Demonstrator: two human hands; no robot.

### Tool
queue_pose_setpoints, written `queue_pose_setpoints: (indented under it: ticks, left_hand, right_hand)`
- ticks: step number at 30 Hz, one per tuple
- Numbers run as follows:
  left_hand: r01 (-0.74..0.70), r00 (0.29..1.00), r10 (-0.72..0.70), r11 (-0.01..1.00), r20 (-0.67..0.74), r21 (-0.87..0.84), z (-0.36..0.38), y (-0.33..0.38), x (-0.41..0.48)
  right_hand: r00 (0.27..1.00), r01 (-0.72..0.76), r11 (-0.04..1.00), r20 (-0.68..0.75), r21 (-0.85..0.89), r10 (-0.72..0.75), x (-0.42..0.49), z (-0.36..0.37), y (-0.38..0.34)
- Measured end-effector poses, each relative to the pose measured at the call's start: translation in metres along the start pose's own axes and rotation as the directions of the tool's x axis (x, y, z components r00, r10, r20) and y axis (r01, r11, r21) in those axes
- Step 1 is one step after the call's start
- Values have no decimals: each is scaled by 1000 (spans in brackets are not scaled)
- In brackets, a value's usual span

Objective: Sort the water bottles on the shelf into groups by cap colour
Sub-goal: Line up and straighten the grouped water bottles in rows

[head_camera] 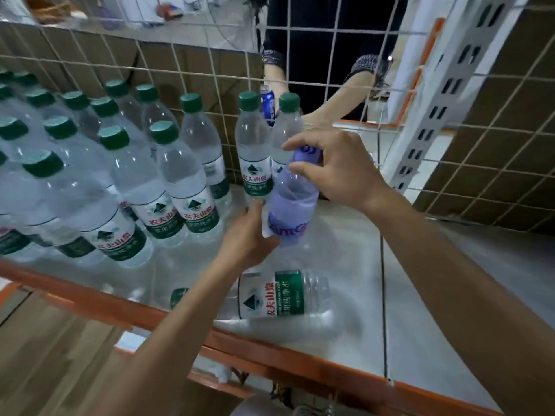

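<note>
- Currently the purple-capped bottle (292, 202) is held tilted above the middle of the shelf (345, 253), just in front of a pair of green-capped bottles (253, 151) that stand at the back edge.
- The left hand (249, 235) grips it low, with fingers wrapped round the label near the base.
- The right hand (336, 169) curls over the top, thumb and fingers pinching the neck and shoulder beside the cap.
- The main group of green-capped bottles (168, 181) stands packed together across the left part of the shelf.
- One fallen green-capped bottle (279, 294) lies on its side near the front edge, cap pointing left and partly hidden by the left forearm.
- Handling, as a judgement: the purple-capped bottle looks filled, so it is likely weighty for its build. Its thin clear walls should give under a squeeze, and the smooth label film may slip. The stiffer neck just under the cap, backed by a palm near the base, seems the surer hold.
- Behind the wire mesh (192, 64) at the back edge, another person's hand (318, 115) is near a blue bottle (268, 106).
</note>
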State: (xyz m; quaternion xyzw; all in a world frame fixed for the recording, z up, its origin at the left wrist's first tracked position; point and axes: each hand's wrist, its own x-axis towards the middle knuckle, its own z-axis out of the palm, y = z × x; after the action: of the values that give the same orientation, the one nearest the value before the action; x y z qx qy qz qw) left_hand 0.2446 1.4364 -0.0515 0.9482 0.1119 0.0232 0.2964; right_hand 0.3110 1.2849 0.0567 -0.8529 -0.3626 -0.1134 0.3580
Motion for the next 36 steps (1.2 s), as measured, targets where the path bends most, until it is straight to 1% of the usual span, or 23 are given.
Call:
queue_pose_setpoints:
  ticks: [3, 4, 6, 11, 13, 18, 22, 26, 29, 32, 36]
  left_hand:
    - [-147, 980, 149, 989, 133, -19, 23, 39, 5]
    - [-194, 967, 195, 981, 163, -18, 32, 57, 5]
    - [-240, 948, 247, 969, 199, -58, 52, 92, 4]
    - [-280, 907, 329, 937, 262, -210, 108, 180, -1]
    - [-293, 894, 335, 940, 299, -178, 128, 210, -3]
    - [-352, 874, 387, 921, 294, -168, 174, 271, 0]
    - [-351, 882, 388, 920, 268, -177, 208, 306, 10]
    - [-353, 899, 393, 911, 191, -213, 230, 330, 15]
    - [-323, 919, 353, 929, 175, -178, 241, 345, 20]
    - [-280, 940, 300, 951, 163, -135, 248, 352, 22]
    - [-214, 957, 243, 960, 161, -178, 246, 353, 23]
  right_hand:
    - [998, -44, 998, 47, -55, 46, -20, -40, 16]
    - [996, -61, 995, 58, -84, 66, -28, -55, 23]
    - [990, -111, 983, 68, -146, 122, -45, -86, 39]
    - [954, -251, 908, 75, -334, 291, -90, -155, 82]
    - [935, -307, 869, 49, -387, 352, -105, -178, 102]
    - [890, -407, 782, -14, -472, 455, -128, -225, 138]
    - [852, -490, 704, -111, -514, 512, -136, -247, 163]
    - [810, -573, 667, -203, -477, 551, -137, -255, 185]
    - [792, -604, 651, -256, -459, 554, -138, -257, 192]
    - [804, -593, 647, -303, -480, 512, -142, -257, 193]
    - [832, -555, 674, -323, -488, 451, -145, -257, 185]
